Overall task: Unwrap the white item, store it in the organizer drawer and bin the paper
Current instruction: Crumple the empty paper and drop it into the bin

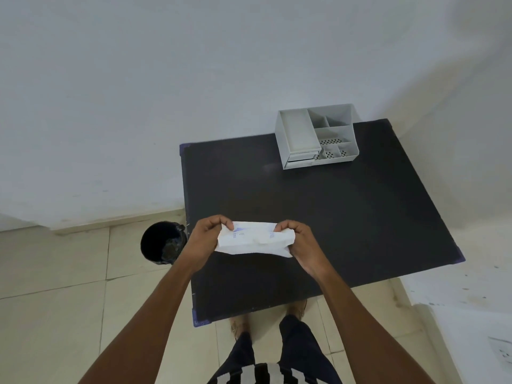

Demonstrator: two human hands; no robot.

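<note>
A white paper wrap (253, 239) with faint blue print is held just above the near part of the black table (332, 217). My left hand (206, 239) pinches its left end and my right hand (299, 245) pinches its crumpled right end. What is inside the paper is hidden. The grey organizer (317, 135) stands at the table's far edge, its two small drawers (301, 159) facing me and pushed in. A black bin (163, 242) stands on the floor just left of the table.
A white wall rises behind the table. Beige floor tiles lie to the left and below. My legs and feet show under the table's near edge. A white surface with a socket sits at the lower right.
</note>
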